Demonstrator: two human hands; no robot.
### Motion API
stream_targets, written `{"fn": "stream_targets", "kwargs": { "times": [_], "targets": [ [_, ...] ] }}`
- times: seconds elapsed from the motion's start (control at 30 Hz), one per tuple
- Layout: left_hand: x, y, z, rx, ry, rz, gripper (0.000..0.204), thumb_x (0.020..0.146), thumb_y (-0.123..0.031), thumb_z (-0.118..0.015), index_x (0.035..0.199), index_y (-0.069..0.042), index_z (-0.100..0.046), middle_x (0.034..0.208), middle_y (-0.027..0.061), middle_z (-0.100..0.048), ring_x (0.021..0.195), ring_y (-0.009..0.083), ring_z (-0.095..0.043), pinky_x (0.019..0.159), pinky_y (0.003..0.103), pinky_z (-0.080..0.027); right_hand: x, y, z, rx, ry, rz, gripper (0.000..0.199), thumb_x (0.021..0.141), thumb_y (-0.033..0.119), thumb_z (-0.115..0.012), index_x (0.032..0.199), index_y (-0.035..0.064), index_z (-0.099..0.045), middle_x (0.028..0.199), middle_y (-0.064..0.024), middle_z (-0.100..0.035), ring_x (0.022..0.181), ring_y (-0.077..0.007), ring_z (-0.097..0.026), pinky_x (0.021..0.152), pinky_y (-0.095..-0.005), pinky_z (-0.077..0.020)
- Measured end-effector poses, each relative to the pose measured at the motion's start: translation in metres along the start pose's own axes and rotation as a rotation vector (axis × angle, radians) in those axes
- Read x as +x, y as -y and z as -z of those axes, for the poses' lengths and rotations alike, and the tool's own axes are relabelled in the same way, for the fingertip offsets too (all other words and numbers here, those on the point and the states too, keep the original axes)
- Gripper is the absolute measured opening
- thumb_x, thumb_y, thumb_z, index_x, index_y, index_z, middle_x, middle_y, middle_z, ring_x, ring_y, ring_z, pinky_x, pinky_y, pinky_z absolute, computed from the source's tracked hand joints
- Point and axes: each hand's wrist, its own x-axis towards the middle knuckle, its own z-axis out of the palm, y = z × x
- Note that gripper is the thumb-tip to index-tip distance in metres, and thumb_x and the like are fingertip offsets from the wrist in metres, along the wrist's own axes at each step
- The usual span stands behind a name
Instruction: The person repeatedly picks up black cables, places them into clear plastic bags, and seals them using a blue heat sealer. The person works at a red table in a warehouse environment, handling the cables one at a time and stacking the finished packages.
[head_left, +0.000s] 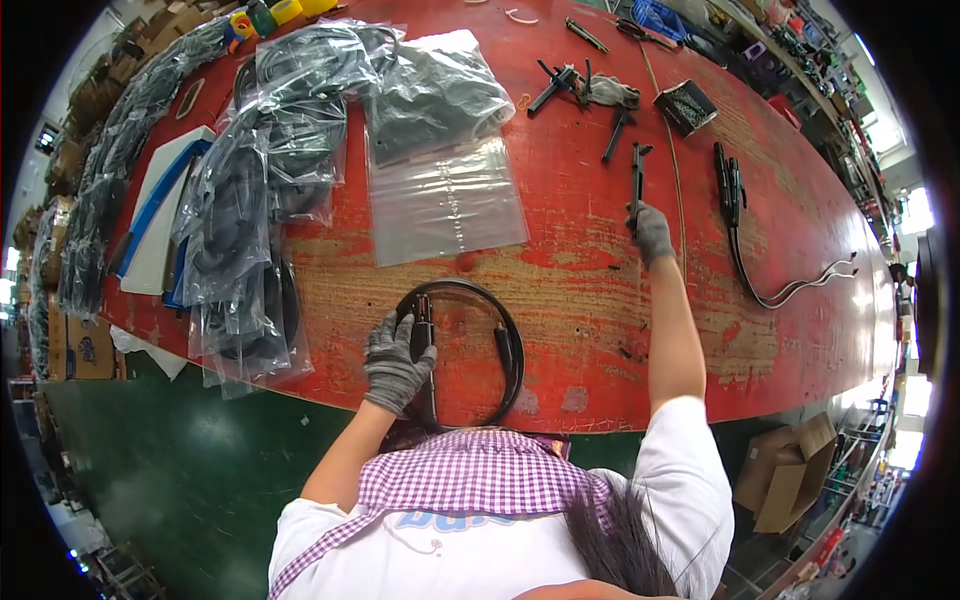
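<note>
My left hand, in a grey striped glove, is closed around a black handle near the table's front edge. A thick black cable loops to the right from it, with a dark sleeved end inside the loop. Stretched far forward, my right hand, also gloved, is closed on the lower end of a slim dark tool with a short hammer-like crosspiece at its top. Left of that tool's upper end lies another dark rod-shaped tool.
Bagged black cables heap at the left, beside clear plastic bags and a blue-edged white tray. A small box of dark bits stands farther back. Black clamp-like parts with wires lie right; an open carton is on the floor.
</note>
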Motion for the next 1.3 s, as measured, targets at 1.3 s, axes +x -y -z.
{"fn": "stream_targets", "kwargs": {
  "times": [1.3],
  "targets": [
    [0.057,0.020,0.049,-0.315,-0.284,-0.150,0.024,0.076,-0.019,-0.062,0.097,-0.008,-0.061,0.104,0.0109,-0.058,0.100,0.0275,-0.052,0.088,0.035,-0.042,-0.067,0.169,-0.182,-0.292,0.276,0.741,0.026,0.078,0.032,-0.057,0.088,0.0084,-0.061,0.095,-0.0168,-0.057,0.091,-0.0352,-0.053,0.083,-0.0419,-0.0414]
  ]
}}
